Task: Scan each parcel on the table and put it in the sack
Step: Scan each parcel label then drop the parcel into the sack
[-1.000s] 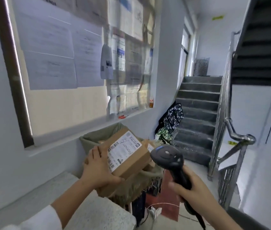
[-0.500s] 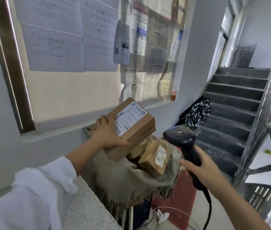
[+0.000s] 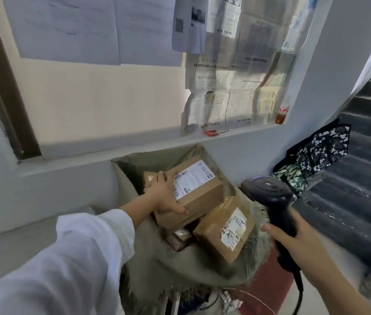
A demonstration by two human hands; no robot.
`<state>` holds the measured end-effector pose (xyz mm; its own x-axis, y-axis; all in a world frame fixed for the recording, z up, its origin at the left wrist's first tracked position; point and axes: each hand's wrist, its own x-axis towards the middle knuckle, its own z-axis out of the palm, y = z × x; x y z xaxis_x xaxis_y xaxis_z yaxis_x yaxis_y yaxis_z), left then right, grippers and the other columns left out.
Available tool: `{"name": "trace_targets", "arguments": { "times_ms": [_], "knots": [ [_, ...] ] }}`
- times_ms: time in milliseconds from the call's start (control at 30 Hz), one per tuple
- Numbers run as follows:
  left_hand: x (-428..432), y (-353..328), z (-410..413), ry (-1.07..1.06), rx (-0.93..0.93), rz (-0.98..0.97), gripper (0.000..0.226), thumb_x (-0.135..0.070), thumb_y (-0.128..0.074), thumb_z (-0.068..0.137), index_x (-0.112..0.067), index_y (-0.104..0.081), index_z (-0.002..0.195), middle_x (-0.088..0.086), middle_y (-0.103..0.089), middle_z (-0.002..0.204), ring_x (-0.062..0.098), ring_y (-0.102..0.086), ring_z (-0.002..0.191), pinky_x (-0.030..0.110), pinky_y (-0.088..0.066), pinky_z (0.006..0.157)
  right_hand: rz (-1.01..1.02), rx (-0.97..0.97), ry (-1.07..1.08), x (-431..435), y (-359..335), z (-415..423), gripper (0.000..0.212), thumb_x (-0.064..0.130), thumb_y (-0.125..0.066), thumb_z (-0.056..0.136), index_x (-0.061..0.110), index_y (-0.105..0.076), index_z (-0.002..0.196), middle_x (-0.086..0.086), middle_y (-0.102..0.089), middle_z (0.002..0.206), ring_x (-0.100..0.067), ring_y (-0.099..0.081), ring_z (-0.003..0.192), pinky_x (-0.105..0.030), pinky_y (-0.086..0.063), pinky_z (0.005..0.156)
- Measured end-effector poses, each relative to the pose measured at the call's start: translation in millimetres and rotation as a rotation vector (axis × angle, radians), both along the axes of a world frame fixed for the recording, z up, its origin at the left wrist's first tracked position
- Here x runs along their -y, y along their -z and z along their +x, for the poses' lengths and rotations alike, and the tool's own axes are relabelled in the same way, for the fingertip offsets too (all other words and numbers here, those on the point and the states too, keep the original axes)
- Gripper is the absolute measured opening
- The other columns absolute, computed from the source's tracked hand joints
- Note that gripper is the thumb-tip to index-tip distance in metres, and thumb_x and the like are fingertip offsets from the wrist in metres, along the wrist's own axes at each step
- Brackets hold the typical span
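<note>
Cardboard parcel [image 3: 202, 196], gripped in my left hand [image 3: 164, 194], is over the mouth of the burlap sack [image 3: 180, 267], seemingly touching boxes [image 3: 216, 235] inside: the bagging step. Right hand [image 3: 300, 239] clasps the barcode scanner [image 3: 268, 192] beside the sack. Next, release it gently.

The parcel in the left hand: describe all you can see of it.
A brown cardboard parcel, box-shaped, closed, with a white printed shipping label on its top face. It lies tilted over other parcels in the open mouth of the burlap sack. The left hand grips its near end, fingers on top, thumb along the side.
</note>
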<state>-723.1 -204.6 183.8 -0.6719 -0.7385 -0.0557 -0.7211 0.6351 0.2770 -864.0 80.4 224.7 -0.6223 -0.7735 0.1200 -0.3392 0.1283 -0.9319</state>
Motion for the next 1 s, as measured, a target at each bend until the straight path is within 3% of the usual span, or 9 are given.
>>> {"name": "trace_targets", "arguments": {
  "times_ms": [133,300,500,700,833,1000],
  "knots": [
    [9,43,-18,-0.092,0.113,0.145,0.127,-0.07,-0.074,0.055,-0.04,0.012,0.143,0.011,-0.004,0.154,0.04,-0.008,0.141,0.061,-0.015,0.112,0.009,0.037,-0.055,23,5,-64,0.014,0.014,-0.068,0.081,0.016,-0.057,0.091,-0.002,-0.055,0.047,-0.019,-0.049,0.045,-0.032,-0.04,0.053],
    [14,56,-27,-0.135,0.177,0.227,0.136,-0.061,-0.081,0.054,-0.04,0.02,0.142,0.005,0.009,0.156,0.039,0.006,0.143,0.058,-0.01,0.115,0.046,0.057,-0.161,53,17,-120,0.013,0.011,-0.066,0.084,0.013,-0.055,0.091,-0.003,-0.053,0.051,-0.019,-0.05,0.049,-0.033,-0.04,0.052],
    [9,59,-19,-0.176,0.316,0.256,0.139,-0.054,-0.084,0.055,-0.042,0.024,0.142,0.0,0.019,0.156,0.034,0.014,0.144,0.057,-0.01,0.116,0.066,0.059,-0.259,70,34,-150,0.008,0.013,-0.066,0.084,0.014,-0.058,0.087,-0.005,-0.056,0.054,-0.02,-0.052,0.05,-0.034,-0.041,0.054],
    [1,61,-21,-0.192,0.352,0.279,0.136,-0.061,-0.078,0.06,-0.037,0.029,0.142,0.001,0.032,0.153,0.031,0.026,0.141,0.057,0.002,0.114,0.062,0.139,-0.331,78,37,-160,0.009,0.01,-0.063,0.086,0.012,-0.058,0.093,-0.008,-0.061,0.061,-0.016,-0.053,0.049,-0.029,-0.043,0.052],
    [-3,59,-26,-0.243,0.278,0.255,0.109,-0.071,-0.057,0.075,-0.034,0.015,0.148,0.002,0.02,0.157,0.033,0.013,0.144,0.055,-0.004,0.115,0.064,0.149,-0.38,84,37,-164,0.008,0.009,-0.061,0.087,0.01,-0.057,0.093,-0.007,-0.056,0.057,-0.018,-0.052,0.051,-0.025,-0.043,0.049],
    [-12,54,-33,-0.28,0.149,0.143,0.073,-0.057,-0.044,0.091,-0.029,-0.012,0.15,0.004,-0.008,0.158,0.03,-0.017,0.143,0.048,-0.023,0.114,0.048,0.117,-0.432,88,38,-166,0.008,0.009,-0.06,0.087,0.007,-0.056,0.094,-0.005,-0.053,0.054,-0.017,-0.051,0.05,-0.025,-0.044,0.049]
  ]
}}
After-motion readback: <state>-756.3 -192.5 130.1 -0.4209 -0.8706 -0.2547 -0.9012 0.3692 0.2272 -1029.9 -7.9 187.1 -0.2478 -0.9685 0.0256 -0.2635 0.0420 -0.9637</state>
